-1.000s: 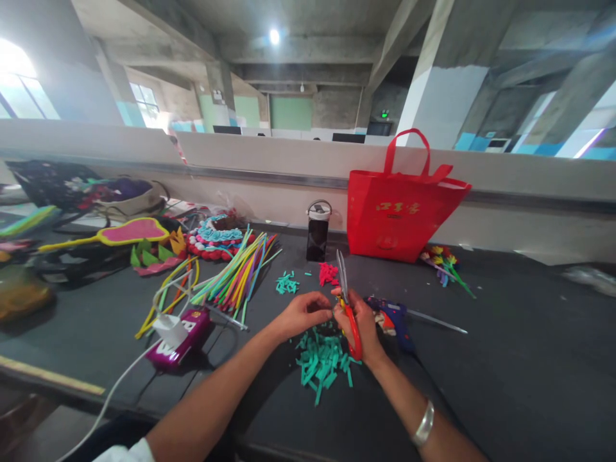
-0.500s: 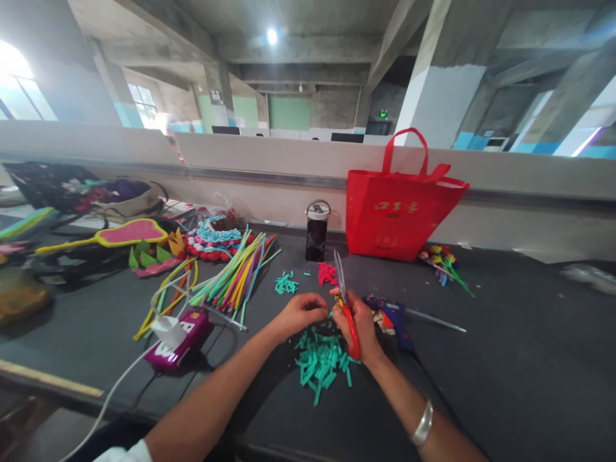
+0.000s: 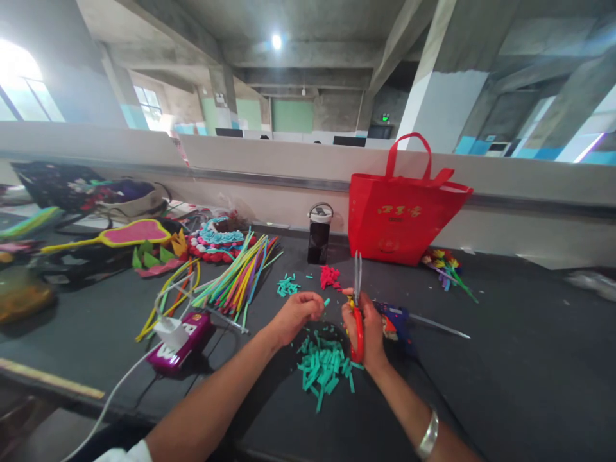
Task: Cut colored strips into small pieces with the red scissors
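Between the thumb and fingers of my left hand [image 3: 299, 316] a small teal strip [image 3: 327, 302] is pinched, its end sticking out to the right. My right hand [image 3: 369, 327] grips red-handled scissors [image 3: 357, 333], blades pointing up and away, slightly parted. Below both hands lies a loose pile of cut teal pieces [image 3: 323, 366] on the dark table. Beyond them are a smaller heap of teal bits [image 3: 287, 285] and a heap of red bits [image 3: 330, 277]. A blue glue gun [image 3: 397, 317] lies just right of my right hand, partly hidden by it.
A purple power strip [image 3: 180, 346] with a white plug and cable is at left, near a bundle of coloured sticks [image 3: 240, 273]. A dark cup [image 3: 319, 240] and a red bag [image 3: 407, 218] stand at the back. Small craft flowers [image 3: 443, 264] lie right of the bag.
The scissors and right hand have moved a little right, away from my left hand, and the blades turned more upright. The teal strip in my left hand now shows clearly.
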Tool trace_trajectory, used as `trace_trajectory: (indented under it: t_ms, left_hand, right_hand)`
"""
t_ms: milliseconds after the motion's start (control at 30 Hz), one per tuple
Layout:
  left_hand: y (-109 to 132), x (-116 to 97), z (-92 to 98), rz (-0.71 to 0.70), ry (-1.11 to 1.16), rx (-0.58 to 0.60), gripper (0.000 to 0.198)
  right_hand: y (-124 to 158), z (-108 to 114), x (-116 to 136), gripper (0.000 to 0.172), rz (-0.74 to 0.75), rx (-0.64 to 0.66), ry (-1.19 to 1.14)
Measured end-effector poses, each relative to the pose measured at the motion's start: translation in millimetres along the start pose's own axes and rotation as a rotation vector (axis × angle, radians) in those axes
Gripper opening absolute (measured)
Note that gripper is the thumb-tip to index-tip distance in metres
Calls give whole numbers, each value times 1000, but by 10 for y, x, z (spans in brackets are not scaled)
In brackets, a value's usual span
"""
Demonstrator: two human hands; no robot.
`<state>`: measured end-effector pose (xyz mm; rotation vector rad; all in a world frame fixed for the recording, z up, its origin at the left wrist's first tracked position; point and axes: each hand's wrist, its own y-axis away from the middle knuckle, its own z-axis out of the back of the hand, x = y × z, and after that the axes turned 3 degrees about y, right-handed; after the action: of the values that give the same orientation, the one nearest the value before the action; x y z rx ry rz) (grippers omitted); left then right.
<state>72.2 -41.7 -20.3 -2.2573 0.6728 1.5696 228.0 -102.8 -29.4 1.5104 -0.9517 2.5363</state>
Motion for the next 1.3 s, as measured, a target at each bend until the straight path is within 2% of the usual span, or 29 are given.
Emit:
trace_trajectory:
  t_ms: [100,167,300,633,933,1300]
  left_hand:
    - [4,-57,-26,-82,191,-76,9]
    - [16,-87,-53,-147,276,-118,13]
    - [41,-80,-111,-219,366,-164,16]
    - [70,66,-193,-158,371,-176,19]
    - [78,87,-190,-121,402,-148,20]
    - [82,73,-207,-155,416,-142,16]
  right_hand:
    - [16,-24,-44,30,81,38,104]
    - [51,-69,-80,33,107,109,180]
    - [117,-169,-130,42,207,107,260]
    - [158,-217,-121,45,267,110,283]
    - [182,-226,-128,44,265,107,283]
    - [196,-222,-119,42,234,115,242]
